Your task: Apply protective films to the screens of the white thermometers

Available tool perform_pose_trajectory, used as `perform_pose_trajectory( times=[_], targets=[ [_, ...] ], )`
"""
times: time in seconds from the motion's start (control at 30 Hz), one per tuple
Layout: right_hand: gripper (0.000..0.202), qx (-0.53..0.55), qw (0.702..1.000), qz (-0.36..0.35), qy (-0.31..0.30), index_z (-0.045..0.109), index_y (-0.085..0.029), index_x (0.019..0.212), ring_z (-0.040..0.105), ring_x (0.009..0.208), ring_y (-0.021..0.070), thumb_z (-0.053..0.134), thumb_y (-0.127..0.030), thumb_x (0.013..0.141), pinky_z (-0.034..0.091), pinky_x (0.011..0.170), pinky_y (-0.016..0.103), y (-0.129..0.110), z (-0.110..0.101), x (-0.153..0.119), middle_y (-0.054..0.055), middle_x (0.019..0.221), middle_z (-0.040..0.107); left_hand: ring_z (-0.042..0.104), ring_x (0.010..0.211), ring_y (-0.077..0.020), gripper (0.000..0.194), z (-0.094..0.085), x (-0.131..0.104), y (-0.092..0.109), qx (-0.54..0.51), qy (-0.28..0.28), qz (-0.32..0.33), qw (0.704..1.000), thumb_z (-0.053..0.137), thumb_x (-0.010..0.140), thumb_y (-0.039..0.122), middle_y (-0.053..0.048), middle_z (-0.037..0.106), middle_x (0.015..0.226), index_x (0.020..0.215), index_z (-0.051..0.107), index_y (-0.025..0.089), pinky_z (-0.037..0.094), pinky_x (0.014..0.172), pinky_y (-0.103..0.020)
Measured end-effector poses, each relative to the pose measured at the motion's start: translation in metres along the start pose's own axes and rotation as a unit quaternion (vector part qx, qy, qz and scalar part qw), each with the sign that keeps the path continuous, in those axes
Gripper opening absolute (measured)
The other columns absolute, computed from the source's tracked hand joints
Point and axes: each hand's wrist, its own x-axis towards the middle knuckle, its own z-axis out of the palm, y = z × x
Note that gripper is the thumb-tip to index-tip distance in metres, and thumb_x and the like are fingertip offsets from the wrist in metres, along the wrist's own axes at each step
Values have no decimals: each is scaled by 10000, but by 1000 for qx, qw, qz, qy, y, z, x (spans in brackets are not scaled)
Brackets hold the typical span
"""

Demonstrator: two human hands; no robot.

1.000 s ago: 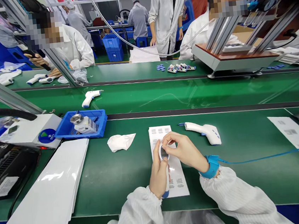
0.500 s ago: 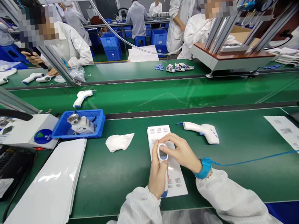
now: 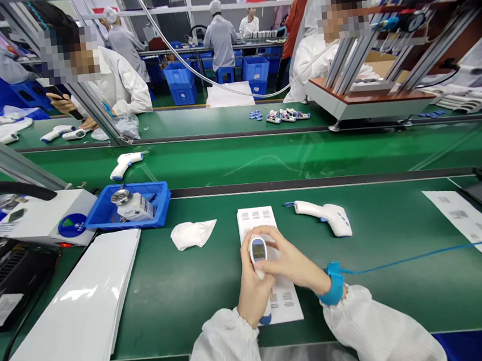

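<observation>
Both my hands hold a white forehead thermometer (image 3: 258, 250) upright, its small grey screen facing me. My left hand (image 3: 252, 294) is wrapped round its handle, whose blue end shows below. Fingers of my right hand (image 3: 290, 260) grip the head from the right, the thumb just under the screen. A blue strap with a cord circles my right wrist. Beneath the hands lies a printed label sheet (image 3: 291, 308). Right of it rests a second white thermometer (image 3: 335, 219) with a blue tip, and left of it a crumpled white tissue (image 3: 193, 235).
A blue tray (image 3: 161, 215) with a metal weight and small box stands at the left. Nearer are white sheets (image 3: 69, 313) and a white device (image 3: 51, 217). Another thermometer (image 3: 125, 165) lies on the green conveyor belt (image 3: 231, 164). Co-workers sit across the belt.
My right thumb has moved down off the screen, which now shows fully. The thermometer on the belt has shifted a little left. My view has tilted slightly.
</observation>
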Motion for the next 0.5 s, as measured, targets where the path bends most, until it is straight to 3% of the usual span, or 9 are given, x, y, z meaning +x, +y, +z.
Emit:
perform_pose_trajectory(
  times=[0.13,0.23,0.33,0.37,0.43,0.5],
  targets=[
    [608,81,992,69,-67,336,-257,1383,489,1252,240,599,-384,850,414,1037,412,-11,20,-16,118,1408,437,535,1200,-271,864,-3,3,22,-59,79,66,993,599,783,250,-87,333,1511,1488,105,325,466,974,-364],
    [486,36,992,35,-114,394,-231,1346,536,1191,235,527,-380,903,428,1008,383,-11,25,-3,107,1330,528,345,1378,-241,737,-10,10,45,-26,100,57,993,461,877,282,-53,313,1531,1504,75,314,314,1110,-358],
    [358,-144,988,31,-46,455,-188,1251,628,982,221,480,-319,919,484,864,339,-2,11,53,86,1104,644,207,1434,-239,673,-19,15,56,92,85,36,992,430,900,322,-63,258,1548,1507,141,276,253,1135,-381],
    [320,-239,969,68,1,479,-179,1198,647,889,216,488,-315,909,491,807,327,2,2,80,70,999,663,205,1430,-250,654,-21,15,55,131,71,27,988,444,886,306,-76,273,1535,1494,207,256,258,1129,-395],
    [340,-291,950,87,65,474,-123,1194,647,905,261,499,-270,889,468,826,376,6,-21,134,122,981,649,254,1399,-274,575,-25,15,49,189,49,11,981,453,847,254,-109,371,1468,1416,385,206,270,1115,-418],
    [401,-319,937,81,118,448,-110,1240,603,1057,281,507,-257,872,432,903,379,10,-43,179,169,1127,591,314,1354,-289,492,-29,14,39,222,46,5,974,444,813,224,-123,466,1380,1296,526,177,268,1109,-432]
  ],
)
